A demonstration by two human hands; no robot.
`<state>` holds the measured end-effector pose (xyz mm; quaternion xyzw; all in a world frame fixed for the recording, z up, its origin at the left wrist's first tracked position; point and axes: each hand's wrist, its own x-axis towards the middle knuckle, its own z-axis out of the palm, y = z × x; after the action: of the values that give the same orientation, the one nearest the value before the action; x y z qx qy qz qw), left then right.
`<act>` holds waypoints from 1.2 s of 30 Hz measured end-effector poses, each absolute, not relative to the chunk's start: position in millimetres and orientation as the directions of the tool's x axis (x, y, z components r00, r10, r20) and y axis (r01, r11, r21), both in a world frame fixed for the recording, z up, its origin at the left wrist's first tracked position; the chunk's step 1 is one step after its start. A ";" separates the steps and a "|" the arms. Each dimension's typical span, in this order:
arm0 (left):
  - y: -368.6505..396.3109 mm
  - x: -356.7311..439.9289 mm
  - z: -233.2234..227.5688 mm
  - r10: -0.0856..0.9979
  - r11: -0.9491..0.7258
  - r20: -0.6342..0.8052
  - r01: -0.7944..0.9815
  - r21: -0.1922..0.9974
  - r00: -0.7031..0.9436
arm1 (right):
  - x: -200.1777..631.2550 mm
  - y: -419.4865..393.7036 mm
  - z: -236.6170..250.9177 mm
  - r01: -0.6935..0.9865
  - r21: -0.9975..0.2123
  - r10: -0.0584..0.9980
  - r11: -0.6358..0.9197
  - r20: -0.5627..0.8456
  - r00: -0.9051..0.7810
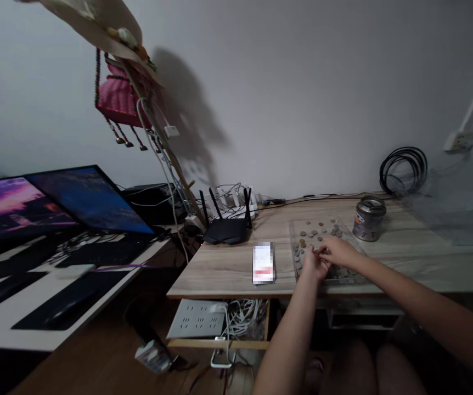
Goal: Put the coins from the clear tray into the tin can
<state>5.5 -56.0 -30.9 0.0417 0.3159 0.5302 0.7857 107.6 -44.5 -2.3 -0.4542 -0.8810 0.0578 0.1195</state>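
Observation:
Several coins (297,253) lie spread over a clear, shallow tray (293,227) on the wooden desk. Above its near part, my left hand (317,265) and my right hand (336,252) meet with their fingertips together. Both hands are closed in a pinch; whatever sits between the fingers is too small to make out. My forearms and hands hide some of the coins beneath. Right of the tray stands a round metal tin (369,220), upright, with a printed side.
A lit phone (263,263) lies left of the tray, with a black router (226,230) behind it. Coiled black cable (403,171) leans on the wall. Below the desk edge, an open drawer holds a power strip (197,318) and white cables (245,317). Monitors (92,192) stand at left.

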 end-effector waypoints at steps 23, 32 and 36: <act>-61.1 0.9 -28.0 0.867 0.466 -0.394 -0.773 0.430 0.304 | 248.1 64.8 78.7 0.919 -0.278 0.893 -0.280 0.276 0.356; -59.8 1.4 -30.9 0.871 0.457 -0.393 -0.781 0.424 0.296 | 214.0 38.8 82.2 0.979 -0.168 0.873 -0.117 0.452 0.182; -57.5 1.4 -32.9 0.885 0.397 -0.405 -0.828 0.396 0.230 | 161.2 -20.4 47.6 0.891 -0.277 0.894 0.361 0.374 -0.246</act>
<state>1.4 -57.5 -32.9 0.0485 0.2929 0.5470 0.7827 161.2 -20.4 47.6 -0.5654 -0.7892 0.0037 0.2396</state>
